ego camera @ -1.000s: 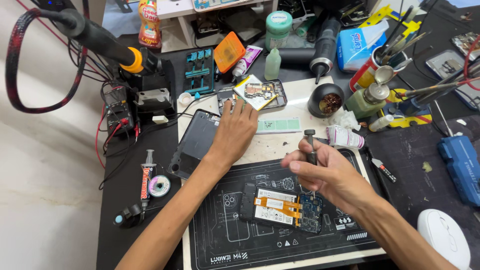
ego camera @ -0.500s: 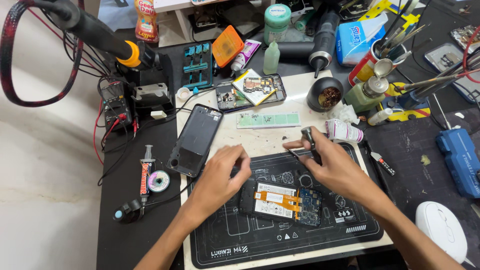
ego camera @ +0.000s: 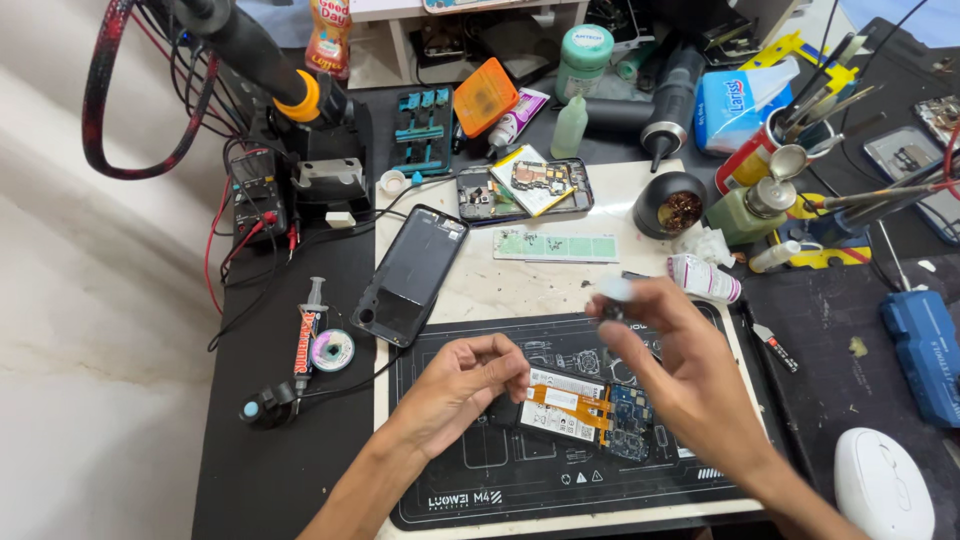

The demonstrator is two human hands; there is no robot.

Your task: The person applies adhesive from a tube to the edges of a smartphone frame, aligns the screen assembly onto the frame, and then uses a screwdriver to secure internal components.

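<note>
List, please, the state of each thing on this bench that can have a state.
opened phone: back off, battery and board exposed
phone back cover: detached, lying flat
left hand: fingertips on the opened phone
right hand: raised, pinching a small tool
white bottle: lying on its side

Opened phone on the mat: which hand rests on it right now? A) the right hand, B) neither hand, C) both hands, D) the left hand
D: the left hand has its fingers curled onto the left end of the opened phone on the black work mat, while the right hand is raised above it, pinching a small dark tool that is too blurred to identify.
</note>
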